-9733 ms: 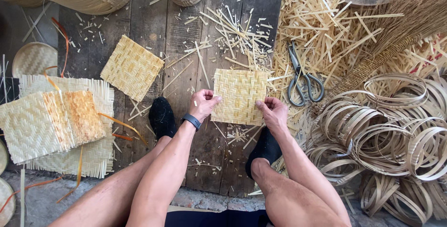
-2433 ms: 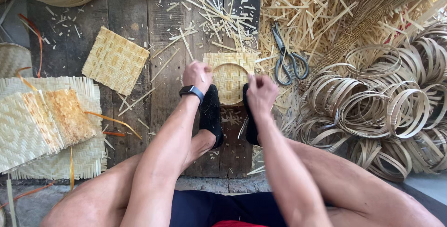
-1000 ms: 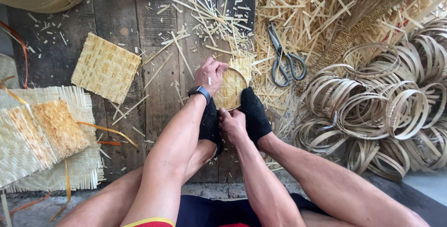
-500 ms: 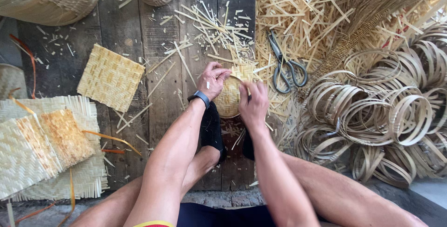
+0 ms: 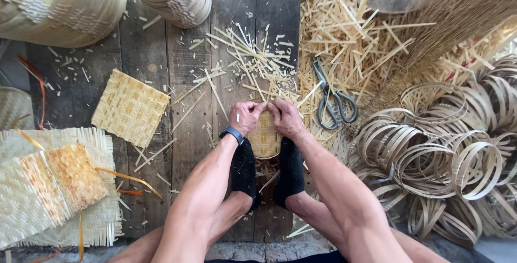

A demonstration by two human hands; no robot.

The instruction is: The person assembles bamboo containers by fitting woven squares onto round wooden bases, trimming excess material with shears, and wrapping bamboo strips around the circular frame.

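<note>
Gripping small woven basket [image 5: 265, 138] | left hand [image 5: 245, 116], right hand [image 5: 286, 117] now side by side at far rim

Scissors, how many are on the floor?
1. The scissors lie on the wooden floor just beyond the right hand, at the edge of the bamboo scraps. Another pair could be buried under the scraps.

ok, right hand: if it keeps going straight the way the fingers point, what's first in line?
The right hand grips the round woven bamboo piece, fingers pointing up-left at the left hand. It would meet those fingertips almost at once; beyond lie loose pale bamboo splints. Depth is unclear.
</note>
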